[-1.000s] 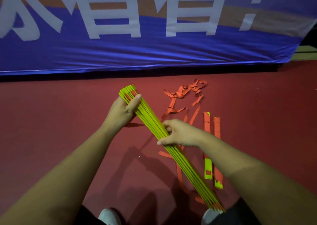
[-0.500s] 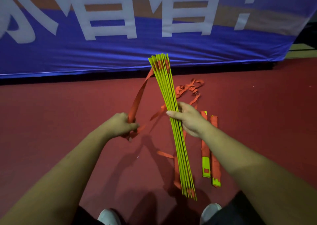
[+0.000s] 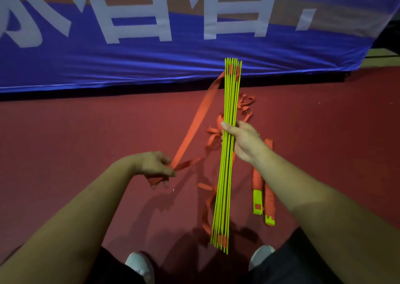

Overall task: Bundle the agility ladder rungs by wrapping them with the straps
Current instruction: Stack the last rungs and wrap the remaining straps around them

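Rungs (image 3: 223, 197), pointing away, are gripped mid-length by the right hand (image 3: 242, 143); the strap (image 3: 196, 123) is clutched leftward by the left hand (image 3: 153, 166).

We hold the stack of yellow-green rungs (image 3: 227, 175) nearly upright in our right hand (image 3: 242, 142), fingers curled round its middle. Its near end hangs above the red floor (image 3: 86, 127), between our white shoes (image 3: 138, 264). Our left hand (image 3: 154, 166), lower and to the left, grips an orange strap (image 3: 195, 119) that runs taut up to the stack's far end. A tangle of strap (image 3: 245, 104) lies on the floor beyond the stack. Two strap-wrapped pieces (image 3: 263, 188) lie just right of it. A blue banner (image 3: 129, 63) with white characters spans the far side.
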`<move>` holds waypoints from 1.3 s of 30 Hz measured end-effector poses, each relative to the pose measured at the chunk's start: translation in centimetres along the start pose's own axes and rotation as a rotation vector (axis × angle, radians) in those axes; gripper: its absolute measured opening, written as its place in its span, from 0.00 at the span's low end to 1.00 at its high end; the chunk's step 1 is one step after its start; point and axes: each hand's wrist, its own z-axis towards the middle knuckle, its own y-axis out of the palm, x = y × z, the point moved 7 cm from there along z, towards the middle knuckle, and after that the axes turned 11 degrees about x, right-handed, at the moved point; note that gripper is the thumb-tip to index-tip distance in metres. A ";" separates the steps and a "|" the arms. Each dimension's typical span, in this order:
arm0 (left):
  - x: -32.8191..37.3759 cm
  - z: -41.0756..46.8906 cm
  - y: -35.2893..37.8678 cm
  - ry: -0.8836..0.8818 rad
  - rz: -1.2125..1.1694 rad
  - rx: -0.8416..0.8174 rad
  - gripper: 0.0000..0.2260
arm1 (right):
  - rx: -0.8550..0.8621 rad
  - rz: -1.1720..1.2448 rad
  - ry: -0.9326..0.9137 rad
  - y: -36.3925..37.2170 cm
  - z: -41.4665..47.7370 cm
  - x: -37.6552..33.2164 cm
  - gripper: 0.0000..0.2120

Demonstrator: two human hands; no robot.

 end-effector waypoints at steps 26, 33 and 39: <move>4.5 0.0 4.8 0.278 0.100 0.114 0.19 | 0.125 0.642 0.131 -0.8 0.7 -1.9 0.08; 4.4 -0.2 4.0 0.285 -0.001 0.245 0.16 | 0.175 0.562 0.108 -1.4 1.7 -1.5 0.05; 4.7 -0.7 -1.1 0.311 0.296 0.593 0.16 | 0.002 0.044 0.283 -0.4 -0.1 0.6 0.10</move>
